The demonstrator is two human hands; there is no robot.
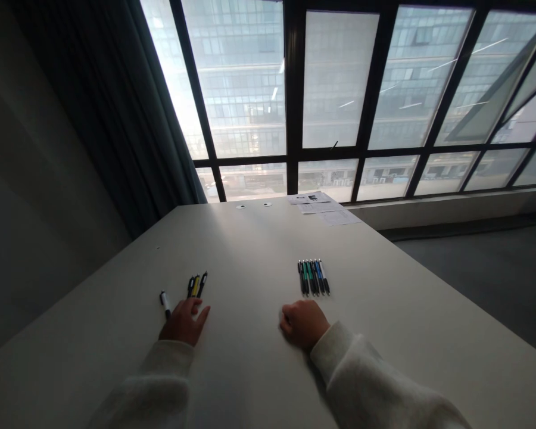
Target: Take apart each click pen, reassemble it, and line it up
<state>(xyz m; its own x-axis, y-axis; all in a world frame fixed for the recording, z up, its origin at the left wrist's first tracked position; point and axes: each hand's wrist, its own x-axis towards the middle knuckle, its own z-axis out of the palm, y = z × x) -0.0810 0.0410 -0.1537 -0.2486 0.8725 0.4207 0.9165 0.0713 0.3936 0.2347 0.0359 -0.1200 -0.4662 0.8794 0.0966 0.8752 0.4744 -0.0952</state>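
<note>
At the left of the table, my left hand (184,322) rests with its thumb spread away from the fingers. Its fingertips reach the lower ends of a black pen (190,286), a yellow pen (195,286) and another black pen (202,284); whether they touch is unclear. Just left of that hand lies a white-and-black pen (165,303), partly covered by it. My right hand (304,323) is closed on the table, and its curled fingers hide whatever may be inside. Beyond it, several pens with black, green, blue and white barrels (313,277) lie side by side in a row.
The white table (245,256) stretches toward large windows (339,83). Printed papers (321,205) lie at its far right edge, near two small round white pieces (241,207). A dark curtain (129,119) hangs at the left.
</note>
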